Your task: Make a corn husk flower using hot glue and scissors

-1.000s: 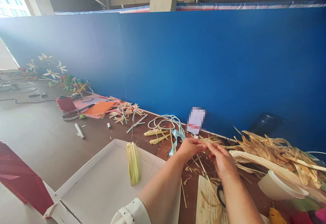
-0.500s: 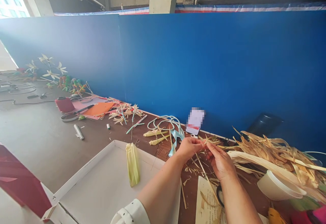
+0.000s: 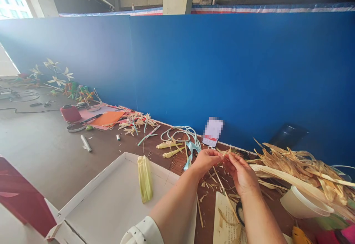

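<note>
In the head view, a small pale piece, probably corn husk, sits between the two hands, right at the fingertips, raised over the brown surface. It lies just forward and to the right of the left hand, and forward and to the left of the right hand; neither is clearly nearer. Fingers cover most of it, so its long axis cannot be told.

The left hand is nearly closed, thumb and forefinger pinching the piece. The right hand has its thumb and forefinger drawn together on the piece from the other side, remaining fingers curled beneath; exactly what part it grips is too small to make out.

Around them, a light-blue ribbon lies just left of the left hand, and a thin stick slants between the forearms. A heap of dried corn husks spreads to the right of the right hand, with a white tub below it. A greenish husk lies lengthwise in the white tray, left of the left forearm.
</note>
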The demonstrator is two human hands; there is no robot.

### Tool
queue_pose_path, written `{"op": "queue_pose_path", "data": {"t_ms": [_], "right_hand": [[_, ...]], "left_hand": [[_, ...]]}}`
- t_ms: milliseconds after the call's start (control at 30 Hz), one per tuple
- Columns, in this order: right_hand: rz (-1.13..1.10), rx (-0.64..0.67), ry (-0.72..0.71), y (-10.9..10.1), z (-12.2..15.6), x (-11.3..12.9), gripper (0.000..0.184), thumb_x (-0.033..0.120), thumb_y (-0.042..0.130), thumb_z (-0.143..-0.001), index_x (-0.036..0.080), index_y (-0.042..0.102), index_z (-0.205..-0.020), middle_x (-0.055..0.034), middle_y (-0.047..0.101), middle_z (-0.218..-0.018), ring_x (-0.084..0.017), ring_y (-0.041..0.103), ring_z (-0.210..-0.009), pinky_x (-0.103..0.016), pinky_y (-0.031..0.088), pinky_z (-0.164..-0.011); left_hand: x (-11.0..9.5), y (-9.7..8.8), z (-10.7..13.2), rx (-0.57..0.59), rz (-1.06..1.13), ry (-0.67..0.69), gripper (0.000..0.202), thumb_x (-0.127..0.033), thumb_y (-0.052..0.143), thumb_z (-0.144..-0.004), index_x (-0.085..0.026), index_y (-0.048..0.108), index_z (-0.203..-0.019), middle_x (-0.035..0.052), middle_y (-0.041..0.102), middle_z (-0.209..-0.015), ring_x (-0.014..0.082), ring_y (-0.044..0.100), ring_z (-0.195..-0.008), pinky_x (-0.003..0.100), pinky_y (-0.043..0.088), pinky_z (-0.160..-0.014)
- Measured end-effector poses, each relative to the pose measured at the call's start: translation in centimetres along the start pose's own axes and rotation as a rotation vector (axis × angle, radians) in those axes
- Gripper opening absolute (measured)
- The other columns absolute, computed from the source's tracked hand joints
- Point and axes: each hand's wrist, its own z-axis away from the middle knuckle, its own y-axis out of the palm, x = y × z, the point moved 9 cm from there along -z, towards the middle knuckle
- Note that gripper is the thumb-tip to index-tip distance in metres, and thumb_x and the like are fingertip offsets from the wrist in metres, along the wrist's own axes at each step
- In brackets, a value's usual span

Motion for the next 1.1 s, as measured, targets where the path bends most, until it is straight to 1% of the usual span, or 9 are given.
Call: {"op": "queue_pose_path", "data": {"t_ms": [133,200,300,400,600,767,900,1100], "right_hand": [[-0.004,-0.001,-0.005,0.1,0.1,0.1,0.036,0.035,0.083,-0.053,0.021,0.066,-0.083,-0.0025,0.071,-0.086,-0.019,0.066,-0.08,-0.026,0.052,-0.067],[-0.009,-0.002,-0.008,0.1,0.1,0.2,0.036,0.034,0.083,-0.053,0.021,0.065,-0.082,-0.0014,0.071,-0.084,-0.016,0.065,-0.076,-0.026,0.052,-0.065],[-0.011,-0.028,-0.021,-0.2,0.1,0.3,0.035,0.033,0.084,-0.052,0.021,0.066,-0.08,0.0025,0.067,-0.074,-0.011,0.06,-0.064,-0.022,0.05,-0.058],[-0.009,-0.054,-0.037,-0.3,0.2,0.5,0.036,0.033,0.085,-0.049,0.021,0.066,-0.077,0.0042,0.064,-0.067,-0.009,0.055,-0.058,-0.021,0.048,-0.055],[0.013,-0.087,-0.074,0.0,0.4,1.1,0.035,0.032,0.084,-0.048,0.02,0.066,-0.076,0.0023,0.066,-0.071,-0.01,0.055,-0.058,-0.022,0.047,-0.053],[0.02,-0.1,-0.088,-0.1,0.4,1.3,0.035,0.032,0.084,-0.048,0.021,0.067,-0.076,0.003,0.066,-0.07,-0.009,0.054,-0.056,-0.021,0.046,-0.052],[0.025,-0.103,-0.088,-0.1,0.4,1.3,0.035,0.032,0.084,-0.047,0.021,0.067,-0.076,0.0023,0.067,-0.072,-0.009,0.055,-0.056,-0.022,0.047,-0.053],[0.035,-0.111,-0.079,-0.1,0.4,1.2,0.034,0.03,0.084,-0.048,0.02,0.068,-0.076,0.0012,0.068,-0.074,-0.009,0.055,-0.056,-0.021,0.048,-0.053]], "left_hand": [[0.3,-0.2,-0.1,-0.017,-0.012,-0.013,0.033,-0.041,0.072,-0.062,-0.012,0.063,-0.076,-0.001,0.055,-0.062,0.0061,0.042,-0.055,0.022,0.031,-0.056],[0.4,-0.1,-0.2,-0.009,-0.007,-0.012,0.034,-0.042,0.072,-0.062,-0.012,0.064,-0.076,-0.0006,0.056,-0.064,0.006,0.041,-0.055,0.022,0.031,-0.056],[0.3,0.1,-0.1,0.006,0.013,-0.001,0.035,-0.041,0.072,-0.061,-0.012,0.064,-0.077,-0.0001,0.057,-0.066,0.006,0.041,-0.056,0.022,0.032,-0.057],[0.1,0.3,-0.1,0.022,0.037,0.011,0.036,-0.042,0.073,-0.061,-0.011,0.063,-0.076,0.0001,0.057,-0.066,0.006,0.042,-0.056,0.022,0.032,-0.058],[0.0,0.7,-0.1,0.046,0.111,0.024,0.039,-0.045,0.074,-0.059,-0.01,0.062,-0.073,0.0,0.056,-0.062,0.007,0.045,-0.057,0.023,0.034,-0.06],[0.3,0.7,-0.3,0.049,0.084,0.027,0.041,-0.046,0.075,-0.058,-0.01,0.063,-0.074,0.0001,0.056,-0.063,0.0071,0.045,-0.057,0.023,0.034,-0.06],[0.5,0.6,-0.4,0.046,0.062,0.029,0.042,-0.047,0.075,-0.058,-0.011,0.063,-0.074,0.0007,0.057,-0.065,0.0069,0.045,-0.057,0.023,0.034,-0.059],[0.5,0.6,-0.4,0.056,0.083,0.035,0.041,-0.046,0.074,-0.059,-0.011,0.062,-0.074,0.0,0.056,-0.063,0.0066,0.045,-0.057,0.022,0.033,-0.059]]}}
